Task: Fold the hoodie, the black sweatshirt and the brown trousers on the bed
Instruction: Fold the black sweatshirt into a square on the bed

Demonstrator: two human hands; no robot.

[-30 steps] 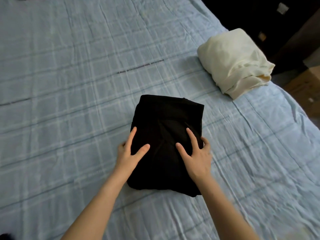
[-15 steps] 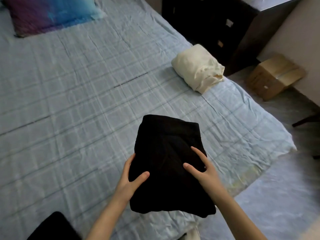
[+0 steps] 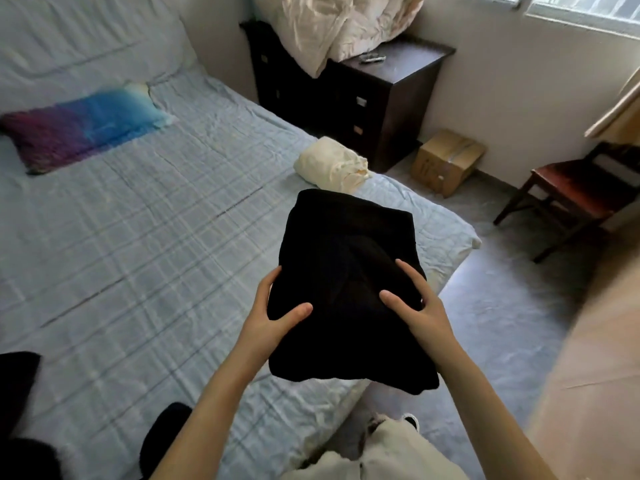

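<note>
Head view shows you holding one folded black sweatshirt (image 3: 346, 278) up off the bed (image 3: 138, 237), out over its near right corner. Your left hand (image 3: 268, 315) clasps the bundle's left edge, thumb lying on top and fingers tucked underneath. Your right hand (image 3: 420, 311) grips the right side the same way, thumb and forefinger spread on the upper face, the rest out of sight below.

Judging by how it sags at the near edge, the sweatshirt is soft, thick and limp rather than stiff. It looks light enough for two hands, but the folds will likely slide apart if you pinch one corner only. Keep your palms under both long sides so the layers stay stacked, and set it down flat rather than dropping it.

Counting what you can see: one black bundle in your hands, and one folded cream garment (image 3: 330, 164) near the bed's right edge, beside the dark dresser (image 3: 363, 98); whether that is the hoodie cannot be told for sure. Dark cloth (image 3: 17, 393) shows at the lower left, one or two pieces, too cut off to name. No brown trousers can be picked out with confidence. One coloured pillow (image 3: 76, 128) lies toward the head of the bed, well apart from everything else.
</note>
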